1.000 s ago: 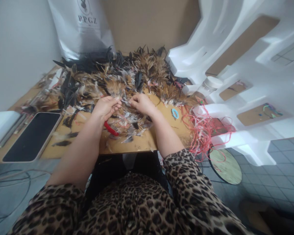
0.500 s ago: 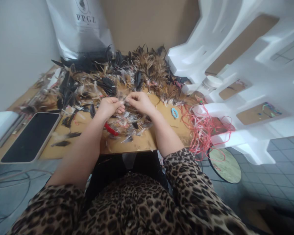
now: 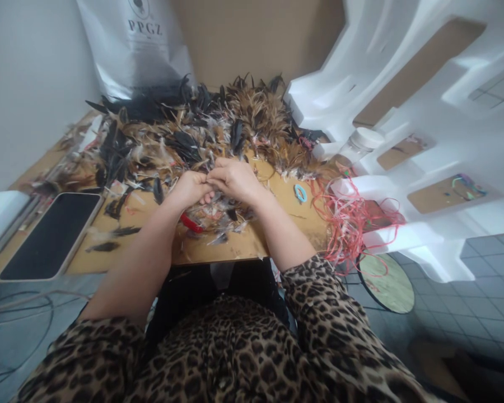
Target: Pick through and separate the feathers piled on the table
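Observation:
My left hand (image 3: 189, 188) and my right hand (image 3: 232, 178) meet over the front of the table, both with fingers closed in a pinch and touching each other. What lies between the fingertips is hidden by the fingers. Around and beneath them is a pile of loose small feathers (image 3: 222, 224), white, brown and dark. A red curved object (image 3: 190, 223) lies by my left wrist. Just beyond my hands spreads a larger heap of brown and black feathers (image 3: 168, 140).
A phone (image 3: 52, 235) lies at left. On the right are a light blue ring (image 3: 299, 193), tangled pink strings (image 3: 344, 218), a jar with a white lid (image 3: 363, 140) and a big white moulded foam piece (image 3: 445, 151). A white bag (image 3: 138, 61) stands behind; a round stool (image 3: 386, 282) is below.
My right hand has turned over and moved left, closing in on my left hand. The brown fluff that stood at the fingertips is now covered.

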Demonstrator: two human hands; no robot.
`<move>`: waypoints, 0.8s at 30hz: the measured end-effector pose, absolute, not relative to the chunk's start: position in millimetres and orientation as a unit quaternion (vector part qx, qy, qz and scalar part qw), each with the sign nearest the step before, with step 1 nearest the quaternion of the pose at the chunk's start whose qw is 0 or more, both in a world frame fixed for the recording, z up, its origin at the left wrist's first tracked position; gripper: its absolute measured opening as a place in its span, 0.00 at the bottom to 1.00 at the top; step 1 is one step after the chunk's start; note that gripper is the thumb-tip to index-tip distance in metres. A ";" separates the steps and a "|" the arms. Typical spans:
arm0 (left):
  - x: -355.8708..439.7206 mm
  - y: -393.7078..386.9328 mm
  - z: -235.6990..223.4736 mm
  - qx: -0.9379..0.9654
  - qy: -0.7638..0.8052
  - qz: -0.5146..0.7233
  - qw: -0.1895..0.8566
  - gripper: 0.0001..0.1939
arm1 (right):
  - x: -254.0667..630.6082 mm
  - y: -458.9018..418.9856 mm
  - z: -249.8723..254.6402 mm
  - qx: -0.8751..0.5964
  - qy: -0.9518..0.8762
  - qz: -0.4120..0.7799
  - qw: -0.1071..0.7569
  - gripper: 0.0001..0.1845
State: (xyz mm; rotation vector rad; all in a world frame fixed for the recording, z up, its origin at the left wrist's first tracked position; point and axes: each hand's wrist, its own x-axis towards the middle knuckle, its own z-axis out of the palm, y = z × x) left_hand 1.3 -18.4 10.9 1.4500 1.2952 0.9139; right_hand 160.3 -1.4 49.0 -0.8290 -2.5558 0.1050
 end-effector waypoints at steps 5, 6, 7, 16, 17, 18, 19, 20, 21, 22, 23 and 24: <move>4.4 -23.3 13.1 0.624 0.519 0.355 0.464 0.09 | 165.6 6.4 49.0 -0.297 -0.913 0.104 0.259 0.13; 5.5 -24.6 13.9 0.633 0.510 0.355 0.462 0.09 | 168.0 10.1 48.2 -0.299 -0.903 0.135 0.277 0.13; 6.9 -26.0 14.9 0.641 0.500 0.356 0.460 0.09 | 170.7 14.1 47.2 -0.302 -0.889 0.172 0.298 0.12; 13.3 -31.9 22.9 0.613 0.432 0.413 0.517 0.07 | 181.1 31.9 34.7 -0.359 -0.749 0.450 0.327 0.11; 12.8 -31.5 22.7 0.605 0.429 0.420 0.524 0.07 | 179.3 31.6 33.1 -0.372 -0.745 0.442 0.333 0.10; 12.2 -30.8 22.3 0.597 0.426 0.425 0.530 0.08 | 177.3 31.5 31.7 -0.381 -0.744 0.432 0.339 0.09; 11.6 -30.0 21.6 0.590 0.425 0.430 0.535 0.08 | 175.1 31.6 30.2 -0.385 -0.744 0.422 0.345 0.09; 11.1 -28.9 20.6 0.584 0.426 0.433 0.538 0.08 | 173.0 31.9 28.7 -0.383 -0.745 0.417 0.352 0.09; 10.5 -27.8 19.5 0.578 0.428 0.437 0.541 0.08 | 171.2 32.5 27.2 -0.380 -0.746 0.415 0.356 0.09; 10.0 -26.5 18.3 0.571 0.429 0.442 0.543 0.08 | 169.7 33.2 25.6 -0.375 -0.745 0.418 0.360 0.09; 9.4 -25.0 17.0 0.563 0.432 0.449 0.544 0.08 | 168.5 33.9 24.0 -0.371 -0.743 0.424 0.362 0.09; 8.7 -23.5 15.9 0.552 0.436 0.458 0.544 0.08 | 167.6 34.4 22.5 -0.370 -0.738 0.432 0.364 0.10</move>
